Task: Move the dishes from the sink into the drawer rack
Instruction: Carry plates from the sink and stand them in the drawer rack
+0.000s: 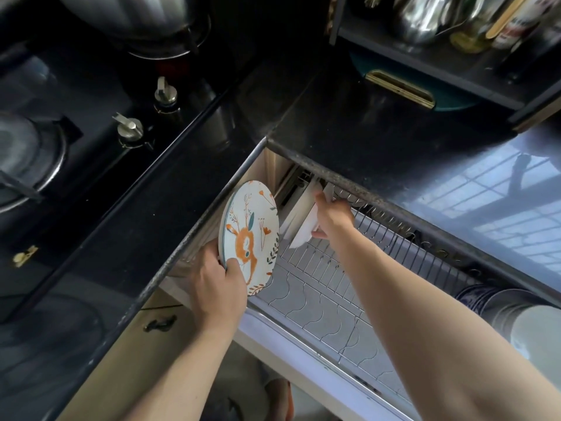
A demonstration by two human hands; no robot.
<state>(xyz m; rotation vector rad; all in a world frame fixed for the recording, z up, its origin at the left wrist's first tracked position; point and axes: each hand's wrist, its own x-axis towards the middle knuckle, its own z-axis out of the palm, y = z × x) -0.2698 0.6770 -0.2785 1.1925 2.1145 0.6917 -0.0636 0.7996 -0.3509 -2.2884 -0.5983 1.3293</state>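
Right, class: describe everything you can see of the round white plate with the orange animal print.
The round white plate with the orange animal print looks ceramic, with a thin teal rim line, orange flowers and dark leaf sprigs around the animal. It is held nearly upright, its face tilted toward the camera, at the left end of the open wire drawer rack. The left hand grips its lower edge, thumb on the face. It appears to be not yet slotted.

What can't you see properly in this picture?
- Sink: outside the head view.
- White plate: partly behind the right hand and countertop edge.
- Stacked dishes: partly under the countertop, blurred.
- Items on the shelf: blurred, cut by the top edge.
- Patterned plate: back hidden; left hand grips it.
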